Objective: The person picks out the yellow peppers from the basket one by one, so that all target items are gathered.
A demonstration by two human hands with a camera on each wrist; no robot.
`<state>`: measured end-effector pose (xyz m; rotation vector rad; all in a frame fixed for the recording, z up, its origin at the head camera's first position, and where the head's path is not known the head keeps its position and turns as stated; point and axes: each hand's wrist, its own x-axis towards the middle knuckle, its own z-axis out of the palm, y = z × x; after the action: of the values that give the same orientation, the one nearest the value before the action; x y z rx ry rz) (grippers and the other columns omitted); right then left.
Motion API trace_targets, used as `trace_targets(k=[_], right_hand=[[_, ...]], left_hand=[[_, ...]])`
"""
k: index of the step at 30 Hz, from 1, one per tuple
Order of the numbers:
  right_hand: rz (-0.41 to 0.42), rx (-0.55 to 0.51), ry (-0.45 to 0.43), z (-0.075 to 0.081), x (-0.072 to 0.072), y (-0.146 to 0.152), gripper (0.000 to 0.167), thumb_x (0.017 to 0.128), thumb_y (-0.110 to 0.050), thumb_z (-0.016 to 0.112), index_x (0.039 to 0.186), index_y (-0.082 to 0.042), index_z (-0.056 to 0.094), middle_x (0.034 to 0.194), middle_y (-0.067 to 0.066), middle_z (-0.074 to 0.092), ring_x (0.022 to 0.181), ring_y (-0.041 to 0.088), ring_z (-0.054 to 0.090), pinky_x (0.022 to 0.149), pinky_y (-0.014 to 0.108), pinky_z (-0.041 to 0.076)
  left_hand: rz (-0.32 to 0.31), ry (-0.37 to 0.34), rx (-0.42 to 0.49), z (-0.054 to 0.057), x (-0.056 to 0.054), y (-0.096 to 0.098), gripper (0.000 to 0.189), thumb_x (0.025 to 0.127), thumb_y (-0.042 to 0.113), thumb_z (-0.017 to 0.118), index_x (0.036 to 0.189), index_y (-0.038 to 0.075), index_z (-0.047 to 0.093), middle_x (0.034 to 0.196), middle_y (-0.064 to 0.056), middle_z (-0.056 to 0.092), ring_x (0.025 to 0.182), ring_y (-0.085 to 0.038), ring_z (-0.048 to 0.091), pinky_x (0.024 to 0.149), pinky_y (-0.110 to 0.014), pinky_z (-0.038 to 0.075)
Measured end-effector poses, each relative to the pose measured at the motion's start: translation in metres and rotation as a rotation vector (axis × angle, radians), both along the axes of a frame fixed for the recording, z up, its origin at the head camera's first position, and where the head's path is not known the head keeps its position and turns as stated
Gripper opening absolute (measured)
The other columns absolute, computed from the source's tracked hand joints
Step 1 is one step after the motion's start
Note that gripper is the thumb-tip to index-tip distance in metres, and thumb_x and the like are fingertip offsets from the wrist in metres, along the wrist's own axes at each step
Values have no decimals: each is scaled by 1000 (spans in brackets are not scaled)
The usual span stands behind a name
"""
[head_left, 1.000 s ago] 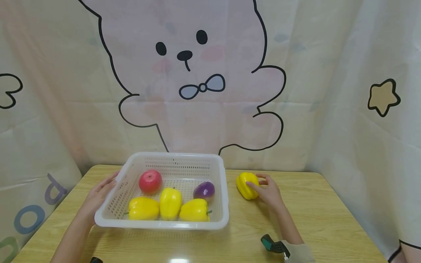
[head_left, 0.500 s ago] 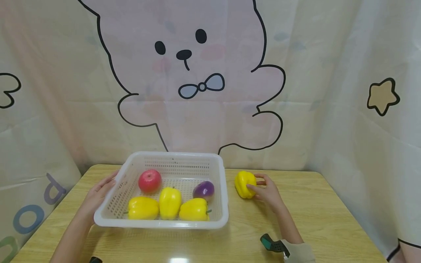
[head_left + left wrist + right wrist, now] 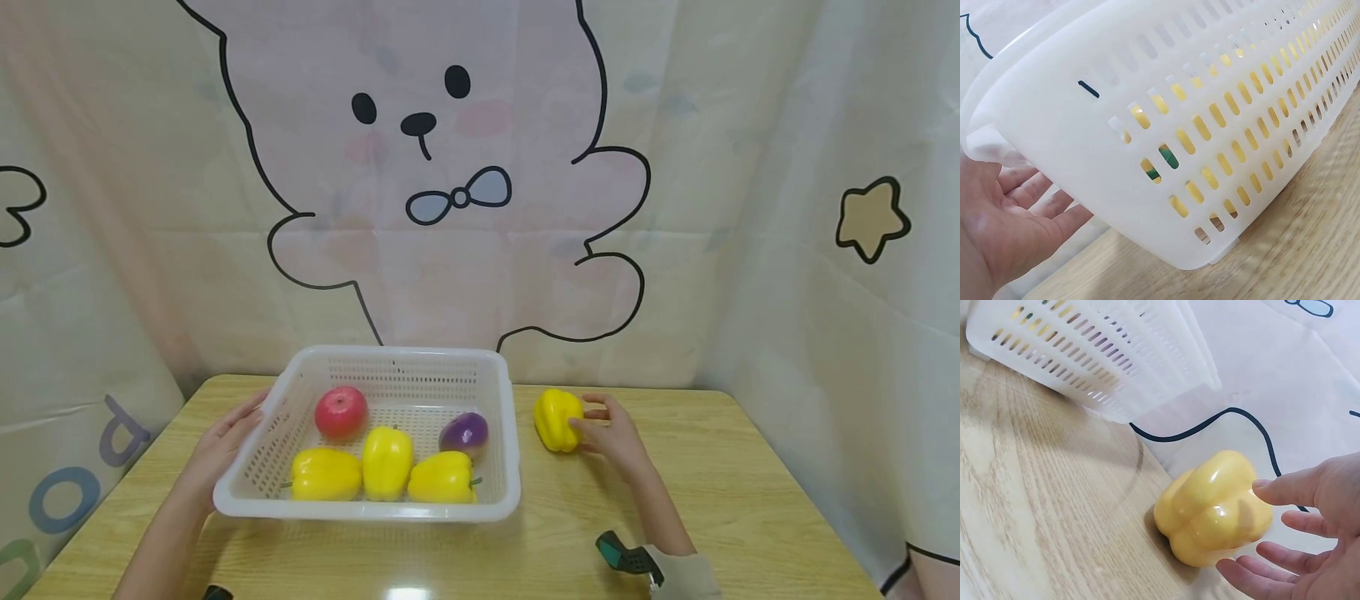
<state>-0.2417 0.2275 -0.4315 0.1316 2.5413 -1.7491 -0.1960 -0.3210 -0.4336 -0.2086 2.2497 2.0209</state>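
Note:
My left hand [image 3: 228, 442] rests at the left end of a white plastic basket [image 3: 367, 510]. In the left wrist view its relaxed fingers [image 3: 1041, 215] reach under the basket's rim, their tips hidden behind the end wall. At the right, a yellow bell pepper [image 3: 557, 420] lies on the table beside the basket. My right hand [image 3: 613, 437] is right by this pepper, fingers loosely spread. In the right wrist view the thumb tip overlaps the pepper's side, and the other fingers extend below without curling round it.
Inside the basket are a red apple-like fruit [image 3: 342, 413], a purple eggplant-like piece [image 3: 464, 434] and three yellow bell peppers [image 3: 387, 463]. The wooden table [image 3: 720, 492] ends at a printed curtain [image 3: 675, 317] behind.
The yellow bell pepper on the table has shifted slightly left. My right thumb has drawn back from its middle to its right edge. The left hand and basket stay put.

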Motion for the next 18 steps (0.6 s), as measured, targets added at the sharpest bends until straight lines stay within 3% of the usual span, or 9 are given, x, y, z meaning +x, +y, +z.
trace_targets(k=[18], right_hand=[[28, 56, 11, 22, 6, 6, 57, 106, -16, 65, 154, 3, 41, 142, 34, 49, 115, 47, 62, 90, 50, 62]], left_hand=[[-2, 26, -17, -2, 0, -1, 66, 113, 45, 44, 171, 23, 19, 107, 37, 62, 97, 3, 67, 83, -26, 60]])
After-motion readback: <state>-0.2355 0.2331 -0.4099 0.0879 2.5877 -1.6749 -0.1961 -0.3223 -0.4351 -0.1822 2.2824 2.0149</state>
